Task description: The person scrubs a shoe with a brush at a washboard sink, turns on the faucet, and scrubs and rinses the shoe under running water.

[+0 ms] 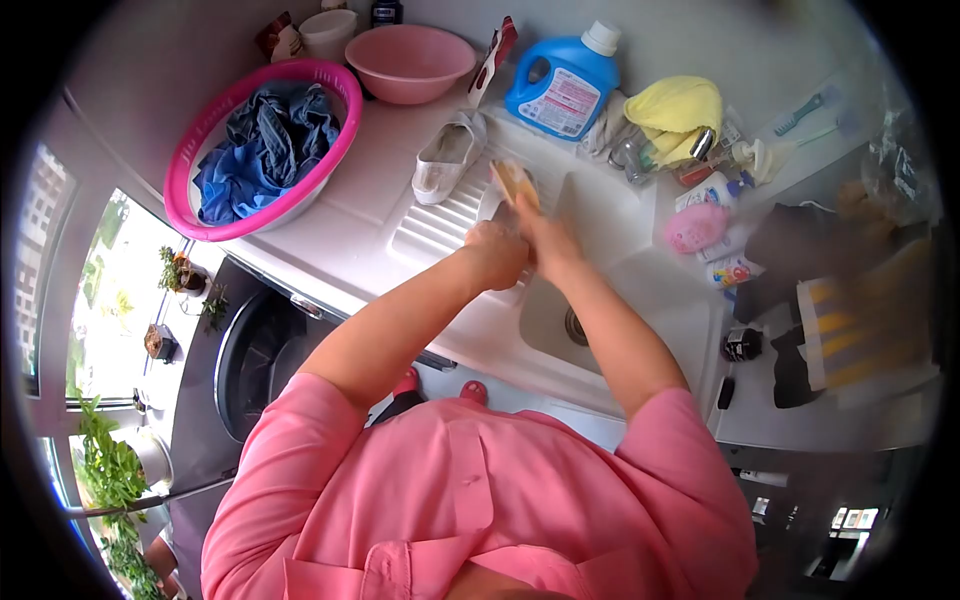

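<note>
Over the ridged drainboard [420, 238] of the white sink, my two hands are close together. My right hand [548, 240], a little blurred, is closed on a scrubbing brush [512, 184] with a wooden-coloured back. My left hand [496, 254] is closed in a fist just beside it, around a pale shoe [489, 206] that is mostly hidden by the hands and brush. A second off-white shoe [449, 160] lies on the drainboard beyond my hands, its opening facing up.
Left stands a pink-rimmed basin [182, 205] holding blue clothes [265, 150]. Behind are a pink bowl [410, 62] and a blue detergent bottle [566, 85]. The sink bowl [610, 325] is at right, bordered by a yellow cloth [678, 108], a pink sponge [697, 229] and several bottles.
</note>
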### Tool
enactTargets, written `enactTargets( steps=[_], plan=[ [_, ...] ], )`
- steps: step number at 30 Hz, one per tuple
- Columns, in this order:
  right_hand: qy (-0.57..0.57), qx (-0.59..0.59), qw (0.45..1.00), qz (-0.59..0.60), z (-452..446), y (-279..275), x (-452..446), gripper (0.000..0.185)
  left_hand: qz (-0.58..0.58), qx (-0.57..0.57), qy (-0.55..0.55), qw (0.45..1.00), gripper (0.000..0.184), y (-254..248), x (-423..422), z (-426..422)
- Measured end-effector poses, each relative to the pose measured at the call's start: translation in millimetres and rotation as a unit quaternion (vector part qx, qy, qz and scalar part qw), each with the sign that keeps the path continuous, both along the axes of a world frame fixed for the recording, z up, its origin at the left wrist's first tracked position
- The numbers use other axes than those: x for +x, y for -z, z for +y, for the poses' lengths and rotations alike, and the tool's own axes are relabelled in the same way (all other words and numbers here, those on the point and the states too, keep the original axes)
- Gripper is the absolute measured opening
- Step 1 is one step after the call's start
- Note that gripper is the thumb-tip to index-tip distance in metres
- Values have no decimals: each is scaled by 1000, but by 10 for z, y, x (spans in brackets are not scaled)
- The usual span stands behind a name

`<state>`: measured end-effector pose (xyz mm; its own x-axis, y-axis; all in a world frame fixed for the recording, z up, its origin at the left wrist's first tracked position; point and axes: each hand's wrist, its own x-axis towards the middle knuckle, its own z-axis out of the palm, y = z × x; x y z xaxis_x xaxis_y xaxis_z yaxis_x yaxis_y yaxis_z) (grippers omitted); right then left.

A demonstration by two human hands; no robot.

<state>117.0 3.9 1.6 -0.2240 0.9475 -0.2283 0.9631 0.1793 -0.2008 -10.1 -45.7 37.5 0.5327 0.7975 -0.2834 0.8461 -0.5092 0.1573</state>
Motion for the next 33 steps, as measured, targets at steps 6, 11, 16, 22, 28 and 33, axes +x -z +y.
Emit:
enactTargets(
  steps=[6,11,16,22,28,33],
  plan=[
    [22,14,999,33,168,-74,67,49,14,-6,-14,1000,35,57,48,-7],
    [22,73,997,-10,332,-5,67,47,-135,222,-6,966,35,286,-140,-295],
    [-84,4,996,42,-92,-281,88,44,-288,189,-84,935,40,521,-148,-451],
    [-168,21,984,-50,-99,-387,210,44,-338,191,-46,921,27,639,-243,-379],
    [-172,70,982,-33,-122,-303,318,43,-311,177,-73,931,28,599,-188,-361],
    [-188,59,978,-62,-40,-303,344,44,-319,203,-80,922,27,582,-158,-341]
  ],
)
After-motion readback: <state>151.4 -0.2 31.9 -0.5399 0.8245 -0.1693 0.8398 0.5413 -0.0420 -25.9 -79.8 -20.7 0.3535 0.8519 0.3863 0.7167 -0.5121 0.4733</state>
